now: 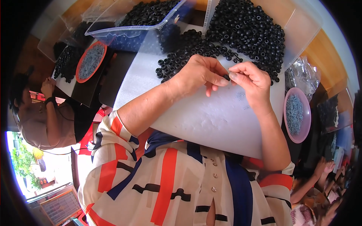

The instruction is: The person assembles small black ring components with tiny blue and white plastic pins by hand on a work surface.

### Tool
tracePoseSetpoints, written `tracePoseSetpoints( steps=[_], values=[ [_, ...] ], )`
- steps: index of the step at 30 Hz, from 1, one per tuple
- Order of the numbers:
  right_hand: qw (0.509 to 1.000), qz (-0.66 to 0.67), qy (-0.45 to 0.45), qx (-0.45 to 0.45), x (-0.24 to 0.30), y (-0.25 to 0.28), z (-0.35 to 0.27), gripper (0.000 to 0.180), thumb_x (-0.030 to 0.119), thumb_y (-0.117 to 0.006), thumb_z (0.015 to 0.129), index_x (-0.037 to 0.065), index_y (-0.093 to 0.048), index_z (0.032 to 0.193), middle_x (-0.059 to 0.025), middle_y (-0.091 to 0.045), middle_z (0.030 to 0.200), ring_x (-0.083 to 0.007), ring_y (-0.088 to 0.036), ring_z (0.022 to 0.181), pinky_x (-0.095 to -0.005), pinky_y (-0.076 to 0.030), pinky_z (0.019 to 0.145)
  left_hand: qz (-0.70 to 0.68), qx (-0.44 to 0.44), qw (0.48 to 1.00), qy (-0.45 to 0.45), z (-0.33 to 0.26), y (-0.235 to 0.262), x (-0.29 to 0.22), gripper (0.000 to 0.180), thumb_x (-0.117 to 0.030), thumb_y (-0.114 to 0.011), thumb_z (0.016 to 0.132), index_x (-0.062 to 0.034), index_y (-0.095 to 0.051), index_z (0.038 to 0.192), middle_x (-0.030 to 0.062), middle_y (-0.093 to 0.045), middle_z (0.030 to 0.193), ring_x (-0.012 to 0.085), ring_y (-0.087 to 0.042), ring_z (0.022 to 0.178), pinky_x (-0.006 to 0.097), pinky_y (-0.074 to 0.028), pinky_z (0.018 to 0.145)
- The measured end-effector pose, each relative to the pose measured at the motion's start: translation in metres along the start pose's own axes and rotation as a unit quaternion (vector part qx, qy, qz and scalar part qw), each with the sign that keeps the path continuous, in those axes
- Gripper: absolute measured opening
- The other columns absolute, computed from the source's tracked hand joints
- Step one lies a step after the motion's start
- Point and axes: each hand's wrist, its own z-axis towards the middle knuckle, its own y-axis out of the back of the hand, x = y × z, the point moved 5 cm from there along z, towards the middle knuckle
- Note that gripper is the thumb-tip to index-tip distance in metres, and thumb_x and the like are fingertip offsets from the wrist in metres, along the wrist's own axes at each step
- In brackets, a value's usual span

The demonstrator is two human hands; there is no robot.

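Observation:
Over the white work board (pixel 211 120), my left hand (pixel 200 73) pinches a small round black part (pixel 227 77) between thumb and finger. My right hand (pixel 253 80) meets it from the right, its thumb and forefinger pressed together at the same part. What the right fingertips hold is too small to make out. Just beyond both hands lies a loose heap of round, hollow black parts (pixel 175 62), spread across the far side of the board.
A tipped clear bin (pixel 301 34) spills black parts at the back right. A blue-tinted bin (pixel 128 37) stands back left. A pink bowl (pixel 307 113) of small blue-grey pieces sits at right, near a clear plastic bag (pixel 303 77). Co-workers sit left and lower right; an orange bowl (pixel 78 73) is left.

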Motion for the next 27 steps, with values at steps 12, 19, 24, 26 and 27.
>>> tracePoseSetpoints(
  steps=[12, 19, 24, 26, 27],
  values=[
    [0.999, 0.027, -0.028, 0.01, 0.003, -0.004, -0.001, 0.006, -0.005, -0.065, 0.086, -0.002, -0.067, 0.091, -0.002, -0.066, 0.076, -0.0066, -0.058, 0.067, -0.0205, -0.046, 0.061, -0.047, -0.004, 0.999, 0.004, -0.003, 0.0, -0.003, 0.013, 0.0, -0.075, 0.08, 0.0037, -0.066, 0.089, 0.0076, -0.064, 0.074, 0.0146, -0.061, 0.059, 0.028, -0.049, 0.044],
    [0.996, -0.078, 0.048, 0.016, 0.011, -0.002, 0.0, 0.021, -0.001, -0.07, 0.08, 0.001, -0.066, 0.101, -0.0015, -0.063, 0.076, -0.008, -0.059, 0.069, -0.0221, -0.047, 0.062, -0.111, -0.021, 0.993, 0.028, -0.001, 0.005, 0.002, 0.017, 0.0, -0.076, 0.078, 0.0076, -0.066, 0.089, 0.0116, -0.065, 0.075, 0.017, -0.061, 0.059, 0.03, -0.049, 0.045],
    [0.973, -0.185, 0.136, 0.012, 0.022, -0.006, 0.002, 0.025, -0.002, -0.074, 0.073, 0.004, -0.06, 0.092, -0.0034, -0.06, 0.078, -0.0137, -0.061, 0.071, -0.0247, -0.048, 0.063, -0.119, -0.031, 0.992, 0.02, -0.001, 0.005, 0.001, 0.017, -0.002, -0.077, 0.078, 0.0064, -0.067, 0.088, 0.0108, -0.065, 0.076, 0.0173, -0.061, 0.06, 0.028, -0.048, 0.047],
    [0.974, -0.178, 0.137, 0.009, 0.02, -0.009, 0.001, 0.025, -0.003, -0.075, 0.073, 0.004, -0.059, 0.09, -0.004, -0.059, 0.078, -0.0145, -0.061, 0.07, -0.0257, -0.048, 0.063, -0.108, -0.027, 0.994, 0.022, -0.001, 0.004, 0.003, 0.016, -0.004, -0.077, 0.079, 0.0059, -0.067, 0.087, 0.0106, -0.065, 0.076, 0.0173, -0.061, 0.061, 0.029, -0.047, 0.047],
    [0.976, -0.17, 0.138, 0.005, 0.02, -0.01, 0.0, 0.025, -0.003, -0.075, 0.073, 0.004, -0.057, 0.088, -0.0046, -0.059, 0.078, -0.0154, -0.061, 0.069, -0.0266, -0.049, 0.063, -0.096, -0.024, 0.995, 0.025, -0.001, 0.004, 0.003, 0.016, -0.005, -0.077, 0.079, 0.0054, -0.068, 0.087, 0.0103, -0.066, 0.076, 0.0172, -0.061, 0.061, 0.029, -0.047, 0.048]
  ],
)
